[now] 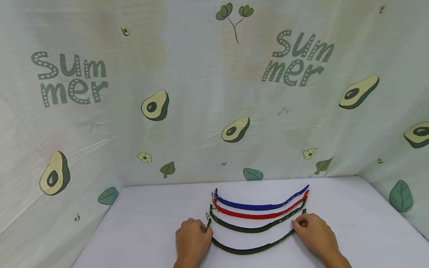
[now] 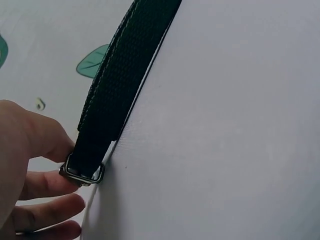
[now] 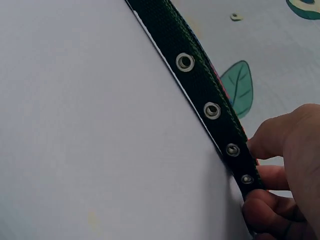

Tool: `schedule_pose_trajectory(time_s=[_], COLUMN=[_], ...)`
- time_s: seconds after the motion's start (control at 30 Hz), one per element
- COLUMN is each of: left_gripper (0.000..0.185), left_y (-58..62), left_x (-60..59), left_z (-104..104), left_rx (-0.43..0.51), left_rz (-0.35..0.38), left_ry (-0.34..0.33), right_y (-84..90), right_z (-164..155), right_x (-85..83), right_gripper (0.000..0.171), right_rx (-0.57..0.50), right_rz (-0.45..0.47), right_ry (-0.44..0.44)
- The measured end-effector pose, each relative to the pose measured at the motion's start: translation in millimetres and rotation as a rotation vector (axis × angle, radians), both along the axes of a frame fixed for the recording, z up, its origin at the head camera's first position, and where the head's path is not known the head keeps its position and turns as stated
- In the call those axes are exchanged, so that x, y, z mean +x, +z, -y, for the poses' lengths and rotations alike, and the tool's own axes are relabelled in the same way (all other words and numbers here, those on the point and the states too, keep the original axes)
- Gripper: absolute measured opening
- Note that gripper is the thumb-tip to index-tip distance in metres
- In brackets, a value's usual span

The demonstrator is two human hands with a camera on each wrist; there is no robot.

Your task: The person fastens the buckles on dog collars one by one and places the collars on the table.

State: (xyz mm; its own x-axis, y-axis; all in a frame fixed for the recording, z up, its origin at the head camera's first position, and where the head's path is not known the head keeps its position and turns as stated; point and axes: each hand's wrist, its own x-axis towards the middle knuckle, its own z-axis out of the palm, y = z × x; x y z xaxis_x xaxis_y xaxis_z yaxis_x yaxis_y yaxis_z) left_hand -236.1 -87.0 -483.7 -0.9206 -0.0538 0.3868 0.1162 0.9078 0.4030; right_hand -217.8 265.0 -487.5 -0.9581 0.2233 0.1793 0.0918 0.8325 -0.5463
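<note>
Four eyelets (image 3: 205, 111) show only from the right wrist, on the strap (image 1: 246, 251) both hands (image 1: 193, 238) (image 1: 316, 232) pinch.

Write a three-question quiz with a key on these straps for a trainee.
1. Which strap lies farthest back: (a) red, (b) blue, (c) dark green?
2. True or false: the red strap is the one being held.
3. In the right wrist view, how many metal-rimmed holes show?

Key:
1. b, the blue strap.
2. False: the left hand and right hand hold the nearest dark green strap.
3. Four.
</note>
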Motion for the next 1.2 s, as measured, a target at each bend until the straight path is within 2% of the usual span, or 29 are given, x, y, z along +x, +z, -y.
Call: schedule_pose_trajectory(time_s=[0.13, 0.3, 0.5, 0.63, 0.8, 0.9, 1.03, 1.13, 1.2], left_gripper=[0.017, 0.015, 0.017, 0.018, 0.016, 0.014, 0.026, 0.035, 0.036], left_y=[0.4, 0.9, -0.4, 2.0, 6.6, 8.3, 11.4, 14.9, 17.1], left_x=[1.8, 1.5, 1.1, 0.8, 1.3, 0.3, -0.4, 0.9, 2.6], left_z=[0.2, 0.4, -1.2, -5.7, -9.5, -9.8, -10.9, -13.6, -16.3], left_rx=[0.002, 0.037, 0.165, 0.312, 0.545, 0.695, 0.898, 1.000, 1.023], left_rz=[-0.030, -0.054, -0.010, 0.028, 0.091, 0.135, 0.204, 0.250, 0.277], left_ry=[0.004, 0.011, 0.040, 0.027, -0.038, -0.104, -0.209, -0.278, -0.302], right_y=[0.0, -0.4, -0.8, 1.3, 2.3, 2.2, 3.8, 6.1, 6.9], right_z=[5.6, 10.8, 13.4, 15.3, 19.6, 23.0, 27.9, 31.5, 33.4], right_x=[2.5, 4.4, 4.8, 5.1, 5.5, 6.1, 7.1, 8.1, 8.0], right_gripper=[0.019, 0.016, 0.016, 0.016, 0.016, 0.017, 0.022, 0.029, 0.035], right_rx=[-0.011, -0.043, -0.145, -0.244, -0.348, -0.401, -0.463, -0.511, -0.538], right_rz=[-0.033, -0.129, -0.199, -0.215, -0.213, -0.225, -0.238, -0.253, -0.267], right_ry=[-0.010, -0.017, -0.048, -0.064, -0.054, -0.059, -0.050, -0.020, -0.004])
